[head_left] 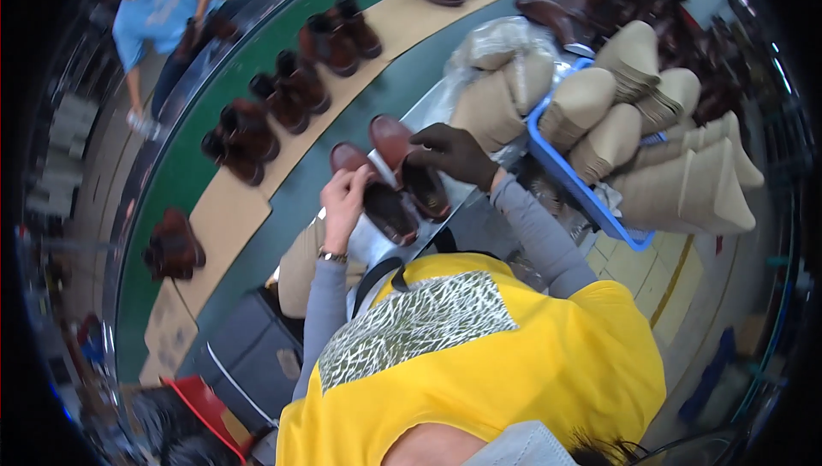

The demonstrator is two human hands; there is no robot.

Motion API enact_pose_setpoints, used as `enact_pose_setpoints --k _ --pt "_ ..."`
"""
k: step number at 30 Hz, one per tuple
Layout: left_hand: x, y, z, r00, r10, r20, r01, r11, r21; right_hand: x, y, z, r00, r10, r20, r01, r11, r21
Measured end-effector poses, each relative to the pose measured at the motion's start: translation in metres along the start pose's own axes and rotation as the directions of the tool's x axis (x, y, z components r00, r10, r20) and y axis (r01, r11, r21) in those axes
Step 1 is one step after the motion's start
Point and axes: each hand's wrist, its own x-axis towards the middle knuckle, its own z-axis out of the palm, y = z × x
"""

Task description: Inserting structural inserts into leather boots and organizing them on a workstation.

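Observation:
Two brown leather shoes (392,138) lie side by side in front of me, toes pointing away, on the work surface at the belt's near edge. My bare left hand (344,196) is closed, its fingers pinching the upper of the left shoe (348,158) beside the opening. A dark brown glove covers my right hand (455,154); its thumb and fingers grip the right shoe's upper near the opening. Between the two shoes a small white piece (382,168) shows; I cannot tell what it is.
Pairs of brown boots (289,94) stand in a row on cardboard strips (224,209) along the green belt (224,81). To my right, a blue basket (575,182) holds stacked beige shoe inserts (629,55), with plastic-wrapped ones (495,106) beside it. Across the belt, a person in light blue (167,0) holds a dark boot.

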Motion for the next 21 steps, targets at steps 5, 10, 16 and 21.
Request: enact_pose_setpoints --k 5,10,16,21 --pt "0.049 0.079 0.029 0.909 0.405 0.093 -0.414 0.902 0.119 -0.060 -0.036 -0.092 0.869 -0.362 -0.338 0.142 0.836 -0.529" --pt "0.095 0.155 0.122 0.497 0.793 0.352 -0.853 0.521 0.030 -0.126 -0.042 -0.174 0.890 -0.156 -0.429 -0.287 0.539 -0.792" --pt "0.133 0.169 0.222 0.272 0.803 0.531 -0.955 0.291 0.050 -0.170 -0.001 -0.193 0.854 0.123 -0.506 -0.484 0.544 -0.685" --pt "0.143 0.165 0.239 0.214 0.676 0.705 -0.970 0.232 0.072 -0.170 0.005 -0.204 0.877 0.135 -0.461 -0.451 0.560 -0.695"
